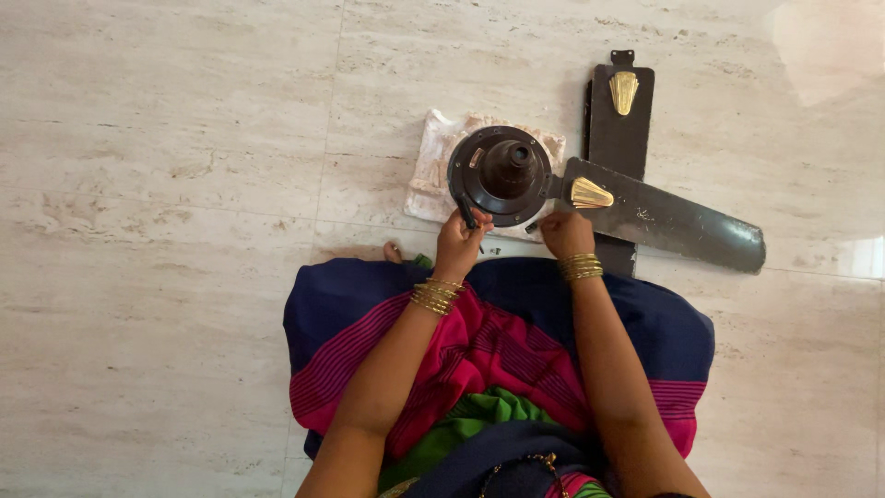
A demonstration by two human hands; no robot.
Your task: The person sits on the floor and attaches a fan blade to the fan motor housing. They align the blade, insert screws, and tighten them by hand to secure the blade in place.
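Head view: ceiling fan motor (502, 173) rests on white cloth (433, 175), floor (166, 138).
Left hand (458, 242): closed on dark tool (470, 218) at motor rim.
Right hand (565, 232): grips attached blade (664, 219) root.
Progress: one blade mounted; second blade (619, 111) lies loose.

Both forearms are bare, with no sleeves showing. The left hand (458, 242) has a stack of thin gold bangles (435, 296) at its wrist, and the right hand (565, 232) has a similar gold stack (582, 267). Below the bangles, a dark blue garment (664, 327) spreads over the lap, with magenta striped bands (479, 350). A green fold (470, 415) lies below the magenta. A beaded chain (530, 461) hangs below the green.
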